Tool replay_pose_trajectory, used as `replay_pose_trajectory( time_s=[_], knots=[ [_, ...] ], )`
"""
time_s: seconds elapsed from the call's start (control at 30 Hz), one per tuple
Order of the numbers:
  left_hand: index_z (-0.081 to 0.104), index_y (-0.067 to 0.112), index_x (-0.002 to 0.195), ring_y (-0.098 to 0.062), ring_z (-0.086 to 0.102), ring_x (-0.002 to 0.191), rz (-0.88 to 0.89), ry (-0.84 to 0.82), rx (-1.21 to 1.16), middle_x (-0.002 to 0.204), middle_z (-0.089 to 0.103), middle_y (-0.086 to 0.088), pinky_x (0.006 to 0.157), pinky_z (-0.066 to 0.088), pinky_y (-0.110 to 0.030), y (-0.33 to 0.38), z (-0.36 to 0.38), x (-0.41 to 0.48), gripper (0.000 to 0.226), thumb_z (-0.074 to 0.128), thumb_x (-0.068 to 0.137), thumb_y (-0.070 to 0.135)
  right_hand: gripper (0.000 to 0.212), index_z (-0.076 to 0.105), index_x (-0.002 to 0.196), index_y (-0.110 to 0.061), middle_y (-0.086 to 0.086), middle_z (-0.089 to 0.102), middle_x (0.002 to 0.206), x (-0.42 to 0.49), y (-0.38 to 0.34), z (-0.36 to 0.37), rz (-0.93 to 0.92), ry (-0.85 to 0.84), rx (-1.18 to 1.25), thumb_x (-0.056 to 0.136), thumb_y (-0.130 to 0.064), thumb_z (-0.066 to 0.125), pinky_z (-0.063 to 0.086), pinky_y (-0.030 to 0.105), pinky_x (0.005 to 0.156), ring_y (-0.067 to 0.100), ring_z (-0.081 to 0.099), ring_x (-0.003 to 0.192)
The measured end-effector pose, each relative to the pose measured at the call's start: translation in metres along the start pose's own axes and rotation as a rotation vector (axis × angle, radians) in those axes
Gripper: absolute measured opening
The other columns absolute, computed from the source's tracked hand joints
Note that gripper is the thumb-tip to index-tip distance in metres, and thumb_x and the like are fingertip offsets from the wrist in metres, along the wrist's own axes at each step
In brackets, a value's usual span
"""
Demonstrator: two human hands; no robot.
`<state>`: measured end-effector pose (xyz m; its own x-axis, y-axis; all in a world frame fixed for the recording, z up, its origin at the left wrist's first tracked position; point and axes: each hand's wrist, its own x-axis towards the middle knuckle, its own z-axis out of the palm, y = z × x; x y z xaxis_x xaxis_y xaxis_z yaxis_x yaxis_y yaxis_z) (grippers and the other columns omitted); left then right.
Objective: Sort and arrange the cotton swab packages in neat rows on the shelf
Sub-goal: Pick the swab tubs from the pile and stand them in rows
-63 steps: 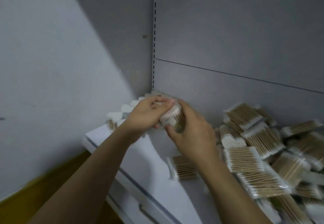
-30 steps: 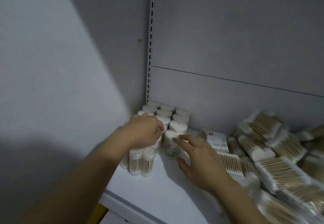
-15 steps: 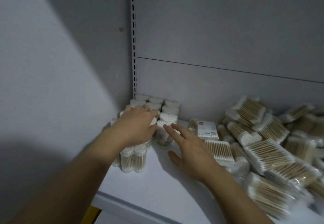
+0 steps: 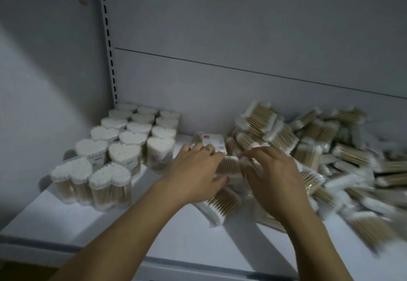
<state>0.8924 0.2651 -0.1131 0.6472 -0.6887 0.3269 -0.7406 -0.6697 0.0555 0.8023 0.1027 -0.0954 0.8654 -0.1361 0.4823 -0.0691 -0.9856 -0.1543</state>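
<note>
Swabs in a flat pack (image 4: 230, 166) lie at the left edge of the loose heap (image 4: 330, 155), about midway along the shelf (image 4: 72, 225). Both hands are on the pack. The left hand (image 4: 195, 170) pinches its left end between thumb and curled fingers, and the right hand (image 4: 275, 177) has bent fingers closed over its right end, though blur makes that hold harder to read. The likeliest trouble is the heap itself. Its packs overlap at all angles, so lifting this one could drag its neighbours along or start a slide. The blurred packs at the near right already lie close to the shelf's front lip, where a nudge might send them over. The wrapping looks soft and slick, so a hold at the ends alone may let the middle sag or slip free. Another pack (image 4: 222, 201) lies just near of the hands, partly beneath the left one, and could be swept forward. A boxed pack (image 4: 211, 141) with a red mark sits just beyond the left hand's fingers, filling the far part of the gap between heap and heart-shaped tubs (image 4: 132, 139). Those tubs stand upright in three tidy rows in the far left corner, beside the slotted upright (image 4: 108, 38). A careless leftward swing of the forearm could topple the nearest ones. Only a narrow bare strip separates tubs from heap, which I judge tight for starting a new row.
</note>
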Motion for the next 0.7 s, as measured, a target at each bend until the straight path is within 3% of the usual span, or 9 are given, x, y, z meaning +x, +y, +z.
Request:
replay_pose_trajectory(
  time_s=[0.07,0.27,0.37,0.43,0.53,0.7],
  knots=[
    [0.05,0.026,0.123,-0.023,0.045,0.116,-0.005,-0.029,-0.009,0.121,0.052,0.0,0.092,0.029,-0.042,0.007,0.012,0.008,0.049,0.041,0.086,0.057,0.022,0.072,0.104,-0.018,0.004,0.067,0.108,-0.013,0.006,-0.002,0.048,0.035,-0.026,0.082,-0.02,0.066,0.045,0.043,0.085,0.032,0.059,0.098],
    [0.045,0.033,0.122,-0.021,0.049,0.108,-0.123,0.066,-0.211,0.12,0.044,0.005,0.088,0.036,-0.039,0.012,0.044,0.005,0.045,0.045,0.086,0.06,0.032,0.073,0.108,-0.021,0.009,0.06,0.127,-0.037,0.013,0.003,0.172,0.063,-0.091,0.076,-0.025,0.076,0.035,0.046,0.099,0.033,0.052,0.118],
    [0.047,0.035,0.124,-0.018,0.048,0.108,-0.134,0.102,-0.275,0.121,0.045,0.009,0.088,0.034,-0.037,0.008,0.051,0.004,0.046,0.047,0.086,0.062,0.044,0.064,0.122,-0.03,0.008,0.046,0.144,-0.032,0.018,0.0,0.226,0.071,-0.143,0.08,-0.043,0.069,0.021,0.053,0.112,0.031,0.036,0.135],
    [0.048,0.034,0.125,-0.018,0.048,0.11,-0.145,0.108,-0.312,0.123,0.045,0.01,0.091,0.034,-0.037,0.007,0.051,0.003,0.046,0.049,0.087,0.061,0.059,0.048,0.135,-0.037,0.007,0.032,0.153,-0.029,0.025,-0.003,0.348,0.013,-0.162,0.081,-0.059,0.059,0.016,0.055,0.114,0.03,0.022,0.142],
    [0.046,0.034,0.129,-0.017,0.044,0.12,-0.142,0.127,-0.276,0.131,0.044,0.009,0.097,0.028,-0.037,0.008,0.051,0.001,0.04,0.047,0.093,0.049,0.072,0.029,0.144,-0.041,0.009,0.027,0.154,-0.026,0.032,-0.005,0.548,-0.083,-0.041,0.08,-0.066,0.053,0.024,0.054,0.111,0.032,0.018,0.142],
    [0.043,0.035,0.136,-0.012,0.027,0.133,-0.136,0.159,-0.276,0.146,0.033,0.013,0.101,0.02,-0.035,0.007,0.05,-0.002,0.044,0.05,0.093,0.035,0.067,0.043,0.136,-0.038,0.004,0.05,0.127,-0.015,0.04,-0.005,0.517,0.023,0.033,0.074,-0.051,0.067,0.042,0.041,0.09,0.028,0.039,0.123]
  ],
)
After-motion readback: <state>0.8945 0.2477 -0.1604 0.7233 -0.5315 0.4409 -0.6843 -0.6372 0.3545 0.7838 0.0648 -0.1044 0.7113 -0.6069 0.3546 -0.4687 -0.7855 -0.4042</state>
